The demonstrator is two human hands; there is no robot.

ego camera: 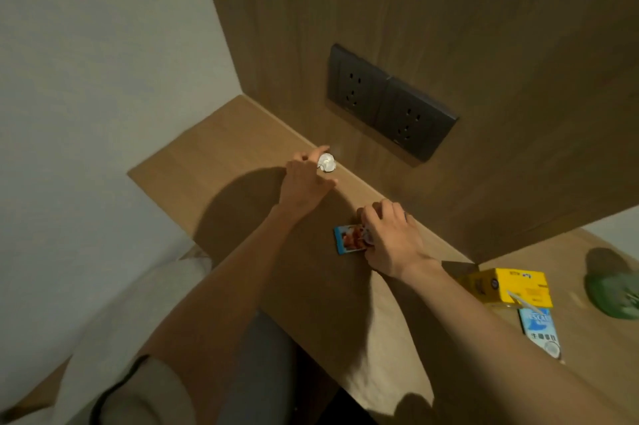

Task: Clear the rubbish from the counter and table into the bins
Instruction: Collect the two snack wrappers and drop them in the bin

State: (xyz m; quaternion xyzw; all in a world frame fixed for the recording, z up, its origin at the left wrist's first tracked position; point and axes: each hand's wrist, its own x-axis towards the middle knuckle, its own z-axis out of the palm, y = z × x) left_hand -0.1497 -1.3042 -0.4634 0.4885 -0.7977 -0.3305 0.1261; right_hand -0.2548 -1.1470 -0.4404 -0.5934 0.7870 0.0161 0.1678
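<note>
A white wall (86,44) fills the left side, with pale fabric (114,303) and the person's sleeve (145,393) low in the corner. A wooden counter (214,155) runs from the wall towards the right, backed by a wooden panel (415,9).

The left hand (304,182) reaches across the counter to a crumpled paper ball (326,162) that lies at the counter's back edge, just beside the panel. The hand is spread: its forefinger lies straight along the ball's far side, touching or nearly touching it, and the thumb sits on the near side, a little apart from it. The ball is not pinched.

On the panel above and to the right are two dark sockets (390,101), side by side.

The right hand (390,238) rests on the counter with its fingers curled down over the right end of a snack wrapper (347,239), gripping it there. The wrapper lies flat, blue-edged with a food picture, its left part showing.

Further right, a yellow carton (511,284) lies on the counter with a straw (518,300) across it. Just in front of it lies a blue and white carton (539,329). At the far right edge is a green thing (612,289), too blurred to tell what.
</note>
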